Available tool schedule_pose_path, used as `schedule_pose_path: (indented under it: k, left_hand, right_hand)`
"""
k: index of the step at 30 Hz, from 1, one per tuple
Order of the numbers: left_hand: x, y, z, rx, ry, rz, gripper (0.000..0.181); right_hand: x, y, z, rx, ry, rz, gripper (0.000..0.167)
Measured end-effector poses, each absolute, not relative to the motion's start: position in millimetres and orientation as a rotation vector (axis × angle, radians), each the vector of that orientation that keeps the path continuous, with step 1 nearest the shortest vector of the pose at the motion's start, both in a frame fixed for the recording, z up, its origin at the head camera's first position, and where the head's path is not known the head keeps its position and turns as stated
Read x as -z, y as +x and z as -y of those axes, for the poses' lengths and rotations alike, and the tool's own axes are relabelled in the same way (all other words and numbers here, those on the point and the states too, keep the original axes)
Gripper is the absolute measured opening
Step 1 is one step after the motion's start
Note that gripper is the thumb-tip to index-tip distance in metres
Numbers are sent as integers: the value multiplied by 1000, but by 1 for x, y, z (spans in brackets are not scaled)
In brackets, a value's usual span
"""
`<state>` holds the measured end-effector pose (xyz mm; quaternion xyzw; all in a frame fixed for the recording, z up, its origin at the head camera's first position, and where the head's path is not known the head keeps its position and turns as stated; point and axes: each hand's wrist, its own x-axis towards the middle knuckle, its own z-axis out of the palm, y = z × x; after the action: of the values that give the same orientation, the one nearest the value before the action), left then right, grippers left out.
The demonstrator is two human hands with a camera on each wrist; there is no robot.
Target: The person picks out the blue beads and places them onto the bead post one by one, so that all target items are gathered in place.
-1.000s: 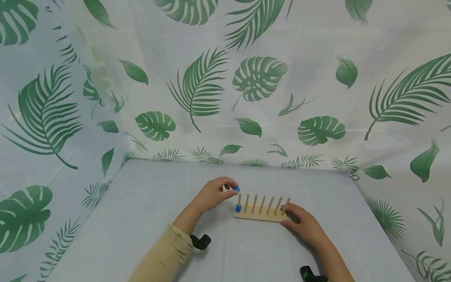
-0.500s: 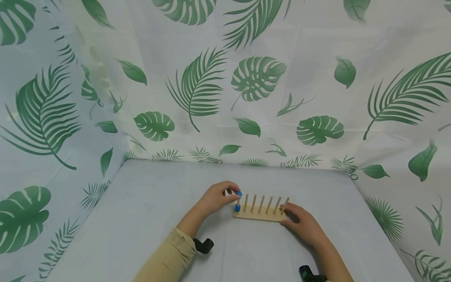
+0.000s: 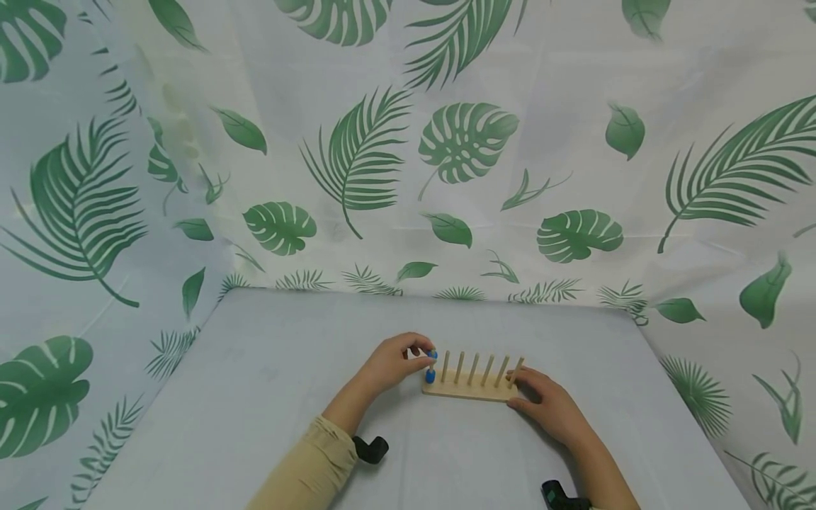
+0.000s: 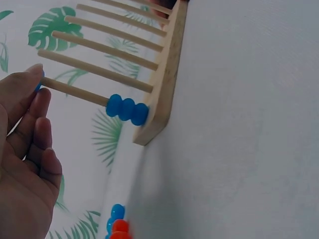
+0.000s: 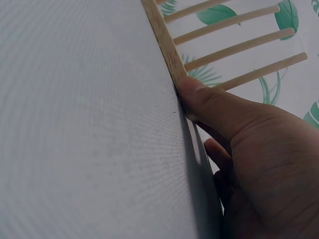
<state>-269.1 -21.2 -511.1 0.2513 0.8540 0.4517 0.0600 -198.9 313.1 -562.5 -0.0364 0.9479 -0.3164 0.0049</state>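
Observation:
A wooden peg rack (image 3: pixel 468 389) with a row of upright pegs rests on the table. On its leftmost peg, blue beads (image 4: pixel 127 109) sit stacked against the base; the left wrist view shows three. My left hand (image 3: pixel 390 365) pinches another blue bead (image 4: pixel 41 81) between thumb and index finger at that peg's upper end; the fingers mostly cover it. The other visible pegs carry no beads. At the rack's right end, my right hand (image 3: pixel 553 409) grips the base, its thumb (image 5: pixel 209 99) on the near edge and the other fingers behind, partly hidden.
In the left wrist view, more blue beads (image 4: pixel 116 213) and red beads (image 4: pixel 120 230) show at the bottom edge. A white-covered table (image 3: pixel 268 368) spreads around the rack, with a leaf-patterned curtain (image 3: pixel 382 262) behind it. Black wrist cameras (image 3: pixel 372 450) hang at both wrists.
My left hand has moved slightly right and down, bringing the pinched blue bead from beside the leftmost peg's tip onto its upper end. The right hand and rack keep their place.

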Motion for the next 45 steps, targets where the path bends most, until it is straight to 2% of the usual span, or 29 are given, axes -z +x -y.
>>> schedule_pose_path:
  k: [10, 45]
  left_hand:
    - [526, -264, 20, -1424, 648, -2545, 21]
    - [554, -264, 20, -1368, 616, -2537, 23]
  right_hand:
    - [564, -198, -314, 991, -130, -2975, 53]
    - [566, -198, -315, 982, -123, -2981, 52]
